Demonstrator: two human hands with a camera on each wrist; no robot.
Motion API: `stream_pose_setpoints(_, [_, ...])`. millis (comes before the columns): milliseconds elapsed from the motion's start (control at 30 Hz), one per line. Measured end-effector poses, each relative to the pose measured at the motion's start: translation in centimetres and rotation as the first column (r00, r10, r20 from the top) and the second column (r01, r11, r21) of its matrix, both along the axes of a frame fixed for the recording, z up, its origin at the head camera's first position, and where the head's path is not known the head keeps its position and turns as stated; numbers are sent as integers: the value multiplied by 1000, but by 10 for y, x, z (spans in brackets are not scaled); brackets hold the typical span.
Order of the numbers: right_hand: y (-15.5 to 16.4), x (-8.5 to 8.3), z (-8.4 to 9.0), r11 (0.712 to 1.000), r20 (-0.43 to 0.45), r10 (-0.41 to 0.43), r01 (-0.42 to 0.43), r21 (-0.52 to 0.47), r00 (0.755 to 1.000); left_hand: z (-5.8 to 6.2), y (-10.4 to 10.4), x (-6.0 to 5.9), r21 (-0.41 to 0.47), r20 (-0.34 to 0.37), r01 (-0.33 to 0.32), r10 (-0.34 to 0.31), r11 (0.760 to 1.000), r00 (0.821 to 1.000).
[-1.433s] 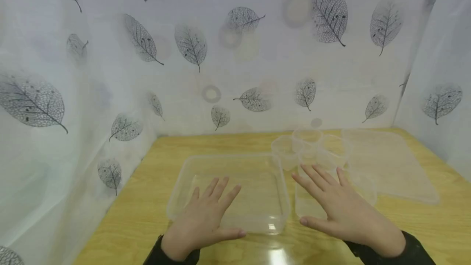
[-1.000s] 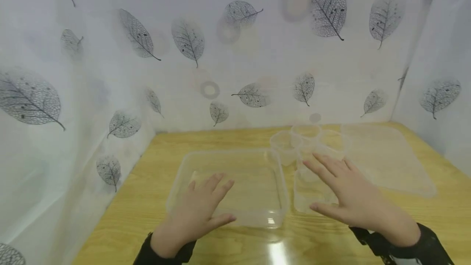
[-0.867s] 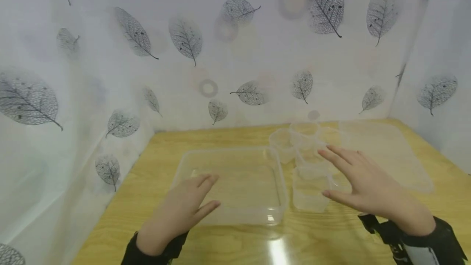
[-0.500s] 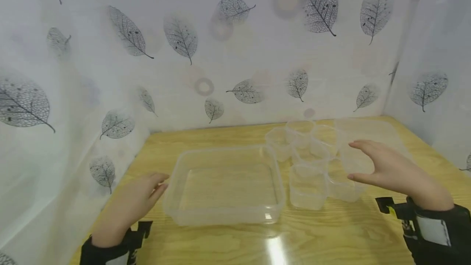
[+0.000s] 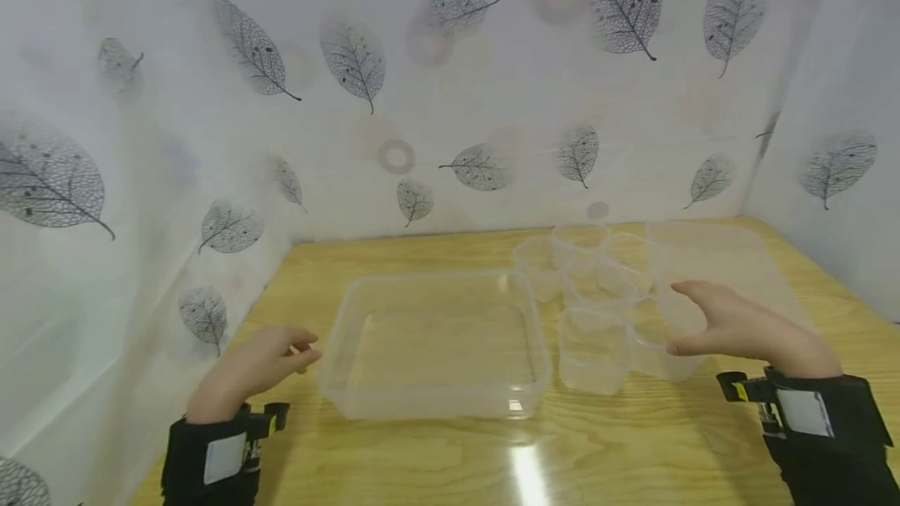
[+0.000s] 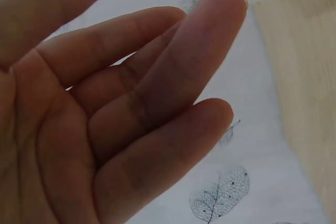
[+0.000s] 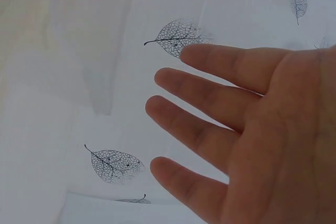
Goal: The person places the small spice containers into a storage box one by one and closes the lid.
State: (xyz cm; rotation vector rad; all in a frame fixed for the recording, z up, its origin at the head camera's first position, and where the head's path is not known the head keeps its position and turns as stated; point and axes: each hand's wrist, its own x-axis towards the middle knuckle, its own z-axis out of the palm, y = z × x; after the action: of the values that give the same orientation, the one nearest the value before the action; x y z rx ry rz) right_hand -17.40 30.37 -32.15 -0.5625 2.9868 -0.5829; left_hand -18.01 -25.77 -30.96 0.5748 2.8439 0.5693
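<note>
Head view, from where I stand: left hand (image 5: pixel 256 369) lower left, fingers loosely curled, holding nothing, just beside big clear tub (image 5: pixel 432 403) at lower centre. Right hand (image 5: pixel 755 334) at right, fingers extended, nothing gripped, near small clear cups (image 5: pixel 596 304). My take: transparent rims read poorly; feel for edge, pinch lightly, avoid flexing walls.

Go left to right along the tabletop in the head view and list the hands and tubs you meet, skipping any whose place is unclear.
Left hand, large clear rectangular tub, nearest small clear tub, right hand.
</note>
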Motion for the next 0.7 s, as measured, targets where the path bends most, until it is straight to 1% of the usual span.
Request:
stream_pose_setpoints(200, [2,-4,-7,999,25,10,-11,33,1000,-4,4,-1,50,48,27,-30,998,998])
stream_pose_setpoints(333, [2,-7,-12,999,30,15,-17,45,999,-5,5,-2,47,72,24,-27,999,997])
stream_pose_setpoints(467, [2,-9,-16,999,61,5,-8,49,998,-5,7,-3,40,98,17,-21,999,995])
stream_pose_setpoints(567, [1,-10,-17,998,76,-1,-3,61,997,-5,9,-3,51,115,8,-14,999,993])
stream_pose_setpoints(700, [0,-12,-19,996,69,10,-16,83,998,-4,10,-4,63,130,7,-15,998,991])
